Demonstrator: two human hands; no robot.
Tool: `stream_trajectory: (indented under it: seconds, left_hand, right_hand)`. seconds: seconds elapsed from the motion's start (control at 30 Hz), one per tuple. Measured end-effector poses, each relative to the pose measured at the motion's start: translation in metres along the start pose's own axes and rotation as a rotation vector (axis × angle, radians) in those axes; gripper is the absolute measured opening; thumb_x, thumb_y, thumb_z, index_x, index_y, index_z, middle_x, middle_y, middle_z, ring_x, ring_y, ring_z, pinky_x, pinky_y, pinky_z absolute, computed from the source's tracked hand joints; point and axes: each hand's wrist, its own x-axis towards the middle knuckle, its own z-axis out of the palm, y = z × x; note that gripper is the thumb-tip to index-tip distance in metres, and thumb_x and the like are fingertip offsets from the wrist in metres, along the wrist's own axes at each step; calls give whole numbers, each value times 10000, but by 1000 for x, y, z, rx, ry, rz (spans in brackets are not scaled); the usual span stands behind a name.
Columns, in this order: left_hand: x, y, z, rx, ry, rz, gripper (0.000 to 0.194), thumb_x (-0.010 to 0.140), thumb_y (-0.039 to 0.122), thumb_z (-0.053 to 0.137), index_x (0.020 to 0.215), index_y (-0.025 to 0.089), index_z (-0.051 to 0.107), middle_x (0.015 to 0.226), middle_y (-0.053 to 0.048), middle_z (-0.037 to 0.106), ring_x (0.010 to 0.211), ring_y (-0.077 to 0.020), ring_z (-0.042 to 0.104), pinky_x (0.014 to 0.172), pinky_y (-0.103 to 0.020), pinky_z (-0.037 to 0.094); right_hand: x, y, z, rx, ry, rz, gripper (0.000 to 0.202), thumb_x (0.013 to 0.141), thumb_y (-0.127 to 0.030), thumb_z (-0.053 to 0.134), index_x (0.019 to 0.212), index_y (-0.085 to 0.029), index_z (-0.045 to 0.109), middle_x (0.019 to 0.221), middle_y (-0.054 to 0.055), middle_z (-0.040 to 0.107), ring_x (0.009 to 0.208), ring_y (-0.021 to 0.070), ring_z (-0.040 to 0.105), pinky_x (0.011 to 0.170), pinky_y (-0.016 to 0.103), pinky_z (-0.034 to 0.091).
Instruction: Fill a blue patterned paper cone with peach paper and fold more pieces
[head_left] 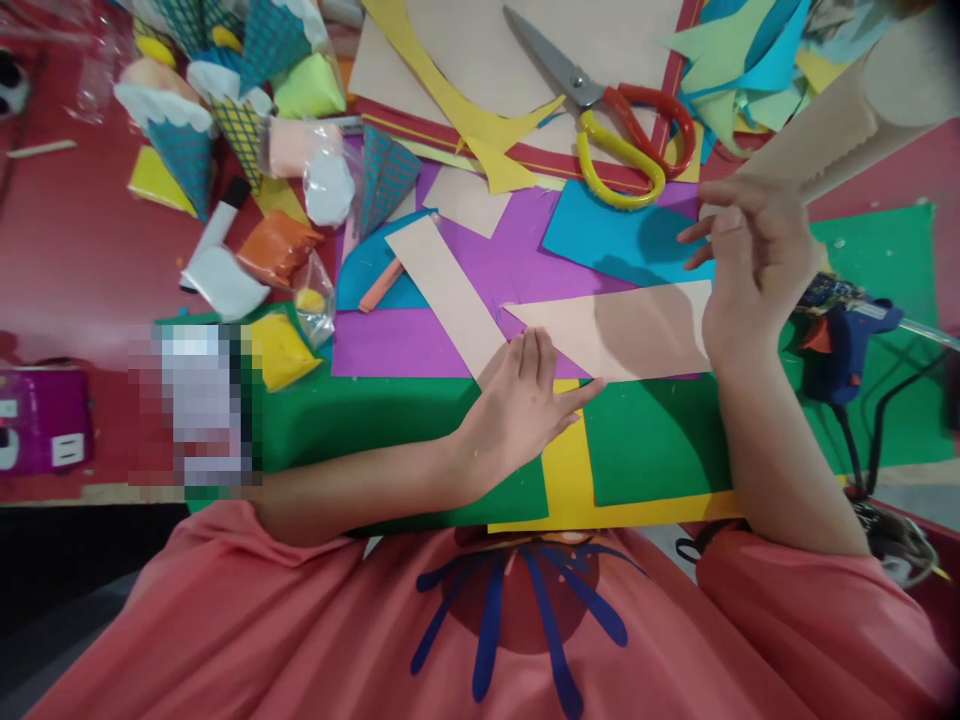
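Note:
My left hand lies flat with its fingers stretched out, pressing on the lower end of a narrow pale beige paper strip. Its thumb reaches the edge of a wider beige paper piece with a slanted left end. Raised over that piece's right end, my right hand has half-bent fingers held apart, and I see nothing between them. Just behind its fingers is a pale beige roll with a jagged edge; whether they touch is unclear. Purple card lies beneath the strips.
Scissors with red and yellow handles lie at the back. A blue glue gun sits right. Clay packets, patterned paper cones and a marker are left. Paper scraps fill the back right. Green card lies in front.

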Motion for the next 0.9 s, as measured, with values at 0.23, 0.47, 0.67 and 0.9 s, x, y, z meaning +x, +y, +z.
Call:
stream_trajectory:
  seconds: [0.23,0.47,0.67,0.9]
  left_hand:
    - [0,-1,0,8,-6,-3,603,981,409,418,1528,379,165,1463,-231,455,1355,-381,471,1059,-532,411]
    - [0,-1,1,-22,-10,-11,648,968,403,460,1531,377,140,1489,-215,432,1374,-373,448,1076,-547,389]
    - [0,-1,1,-4,8,-9,665,972,409,441,1544,332,109,1465,-264,438,1355,-393,466,1050,-539,411]
    - [-1,-1,3,-23,16,-23,712,962,402,477,1544,343,71,1475,-240,438,1364,-372,462,1071,-537,395]
  right_hand:
    - [-5,10,9,-39,-285,59,258,909,-399,581,1142,-328,666,1236,45,622,834,179,686,716,373,576]
    - [-10,3,18,-67,-325,110,72,833,-285,628,811,-229,668,838,13,678,706,143,620,654,311,506]
    - [-9,-3,17,-92,-418,128,33,798,-232,588,790,-228,620,769,11,647,661,152,566,619,322,450]
    - [-8,-5,15,-118,-498,134,212,864,-217,480,1047,-256,578,786,3,605,658,149,547,638,316,451]
